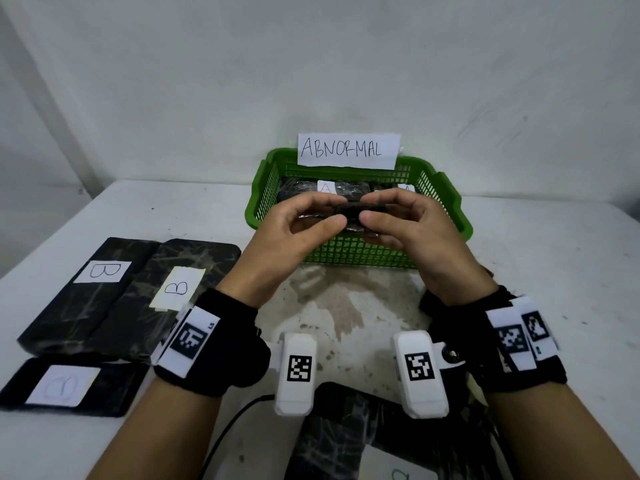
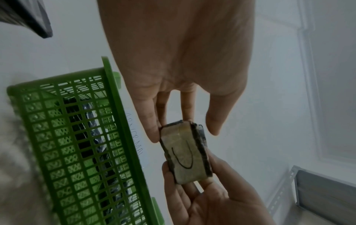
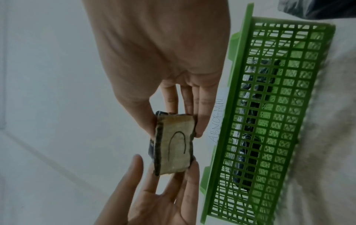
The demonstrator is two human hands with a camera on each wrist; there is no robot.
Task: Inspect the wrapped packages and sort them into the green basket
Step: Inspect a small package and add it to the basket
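Observation:
A small black wrapped package [image 1: 349, 211] is held over the green basket [image 1: 252, 209]. My left hand [image 1: 334, 213] pinches its left end and my right hand [image 1: 370, 207] pinches its right end. In the left wrist view the package [image 2: 185, 152] shows a beige label with a curved pen mark; it shows the same in the right wrist view [image 3: 173, 144]. Inside the basket lie black wrapped packages, one with an "A" label [image 1: 325, 188]; my hands hide part of them.
A paper sign reading ABNORMAL [image 1: 348, 150] stands on the basket's far rim. Three black packages labelled B [image 1: 100, 271] [image 1: 176, 289] [image 1: 62, 386] lie on the white table at the left. Another wrapped package [image 1: 346, 438] and a black cable [image 1: 235, 420] lie near me.

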